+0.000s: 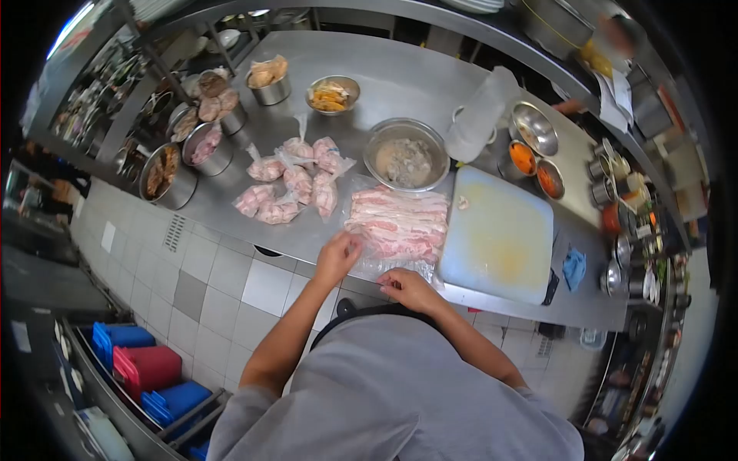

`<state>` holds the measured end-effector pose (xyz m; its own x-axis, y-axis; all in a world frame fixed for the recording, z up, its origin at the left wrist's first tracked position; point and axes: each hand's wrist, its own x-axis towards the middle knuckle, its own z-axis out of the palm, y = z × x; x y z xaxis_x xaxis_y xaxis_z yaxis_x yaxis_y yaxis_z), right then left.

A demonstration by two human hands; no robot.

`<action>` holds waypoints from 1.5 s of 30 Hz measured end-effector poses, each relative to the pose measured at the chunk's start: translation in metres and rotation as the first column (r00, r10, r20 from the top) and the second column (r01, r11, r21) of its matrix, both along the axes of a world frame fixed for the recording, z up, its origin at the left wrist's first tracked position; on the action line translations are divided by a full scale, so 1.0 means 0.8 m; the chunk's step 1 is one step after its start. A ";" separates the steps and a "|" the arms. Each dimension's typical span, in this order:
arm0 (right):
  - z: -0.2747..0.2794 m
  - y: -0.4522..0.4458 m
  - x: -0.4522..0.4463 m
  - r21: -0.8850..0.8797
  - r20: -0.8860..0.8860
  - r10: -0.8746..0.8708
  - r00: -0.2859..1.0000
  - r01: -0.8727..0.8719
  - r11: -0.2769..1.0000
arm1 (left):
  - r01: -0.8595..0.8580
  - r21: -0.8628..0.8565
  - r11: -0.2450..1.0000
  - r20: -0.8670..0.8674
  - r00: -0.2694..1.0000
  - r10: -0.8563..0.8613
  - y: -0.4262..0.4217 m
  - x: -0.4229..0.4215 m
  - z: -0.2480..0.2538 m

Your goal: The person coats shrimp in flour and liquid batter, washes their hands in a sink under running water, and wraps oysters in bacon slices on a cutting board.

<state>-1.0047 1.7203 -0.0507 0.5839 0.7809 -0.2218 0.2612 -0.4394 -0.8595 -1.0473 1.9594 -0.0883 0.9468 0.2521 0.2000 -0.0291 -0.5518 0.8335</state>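
Strips of raw bacon lie side by side on a clear plastic bag at the table's front edge. My left hand is at the lower left corner of the bacon, its fingers loosely bent and a little apart. At the bag's near edge, my right hand has thumb and fingertips pinched together on the plastic. To the right of the bacon is a white cutting board with a small scrap on it. Several knotted bags of pale raw meat sit to the left.
Behind the bacon stands a metal bowl of greyish food in liquid. Metal pots of meat line the left side. A clear plastic container, orange-filled bowls and a blue cloth are farther right. A steel shelf overhangs the back.
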 end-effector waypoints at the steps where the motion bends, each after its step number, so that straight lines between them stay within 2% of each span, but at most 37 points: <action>1: -0.003 0.000 -0.011 0.035 0.004 -0.076 0.997 0.076 0.996 | 0.019 0.018 1.000 -0.018 1.000 -0.019 0.006 0.018 0.004; 4: -0.006 -0.019 -0.021 0.057 0.024 -0.229 0.973 0.227 0.972 | 0.085 0.044 0.995 0.018 0.996 -0.086 0.018 0.057 -0.018; 7: 0.011 -0.046 -0.017 -0.043 0.104 -0.481 0.870 0.487 0.872 | 0.143 0.093 0.985 0.053 0.988 -0.148 0.030 0.073 -0.046; 8: 0.011 -0.057 -0.013 -0.046 0.106 -0.510 0.853 0.517 0.855 | 0.177 0.090 0.980 0.053 0.982 -0.182 0.031 0.075 -0.049; 10: 0.006 -0.076 -0.008 -0.031 0.360 -0.572 0.737 0.622 0.782 | 0.167 0.063 0.984 0.028 0.985 -0.169 0.029 0.066 -0.041; 11: 0.003 -0.084 -0.002 -0.040 0.356 -0.584 0.730 0.636 0.770 | 0.186 0.057 0.981 0.020 0.982 -0.187 0.028 0.064 -0.040; 13: 0.003 -0.090 0.015 -0.082 0.547 -0.500 0.672 0.637 0.766 | 0.171 0.052 0.984 -0.021 0.985 -0.170 0.030 0.061 -0.042; 17: -0.002 -0.066 0.049 -0.137 0.642 -0.412 0.647 0.625 0.769 | 0.142 0.115 0.983 0.048 0.988 -0.148 0.034 0.058 -0.058; 20: -0.022 -0.052 0.074 -0.165 0.698 -0.273 0.662 0.520 0.838 | 0.109 0.133 0.985 0.096 0.988 -0.122 0.031 0.059 -0.057; 22: -0.045 -0.039 0.096 -0.177 0.752 -0.209 0.626 0.497 0.850 | 0.117 -0.020 0.993 0.008 0.993 -0.117 0.032 0.057 -0.056; 24: -0.057 -0.030 0.099 -0.248 0.743 -0.189 0.641 0.528 0.812 | 0.096 0.201 0.975 0.167 0.977 -0.130 0.039 0.062 -0.081; 26: -0.083 -0.025 0.108 -0.291 0.735 -0.219 0.642 0.590 0.753 | 0.073 0.133 0.988 0.071 0.994 -0.083 0.034 0.062 -0.082; 28: -0.090 -0.029 0.109 -0.248 0.787 -0.160 0.596 0.543 0.802 | 0.104 0.149 0.983 0.150 0.981 -0.127 0.038 0.059 -0.079; 29: -0.081 -0.025 0.109 -0.290 0.741 -0.159 0.653 0.525 0.801 | 0.097 0.141 0.985 0.154 0.981 -0.119 0.039 0.053 -0.066; 30: -0.075 -0.021 0.104 -0.259 0.729 -0.201 0.654 0.536 0.804 | 0.089 0.125 0.988 0.110 0.989 -0.103 0.041 0.050 -0.061; 32: -0.069 -0.018 0.101 -0.221 0.721 -0.217 0.658 0.516 0.828 | 0.074 0.156 0.985 0.173 0.980 -0.101 0.043 0.046 -0.058; 33: -0.062 -0.014 0.098 -0.231 0.705 -0.226 0.672 0.519 0.823 | 0.041 0.173 0.984 0.176 0.982 -0.072 0.044 0.043 -0.057; 35: -0.056 -0.011 0.098 -0.232 0.689 -0.233 0.686 0.514 0.826 | 0.087 0.099 0.991 0.126 0.987 -0.099 0.044 0.041 -0.052; 38: -0.052 -0.008 0.099 -0.286 0.613 -0.280 0.739 0.538 0.793 | 0.069 0.150 0.986 0.111 0.990 -0.086 0.044 0.039 -0.044; 45: -0.063 -0.011 0.101 -0.288 0.634 -0.244 0.734 0.517 0.806 | 0.045 0.158 0.986 0.125 0.990 -0.065 0.043 0.038 -0.036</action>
<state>-0.9235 1.7114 -0.1013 0.9300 0.3672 -0.0140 0.3431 -0.8814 -0.3247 -1.0165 1.9941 -0.1175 0.9220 0.1571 0.3540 -0.1646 -0.6682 0.7255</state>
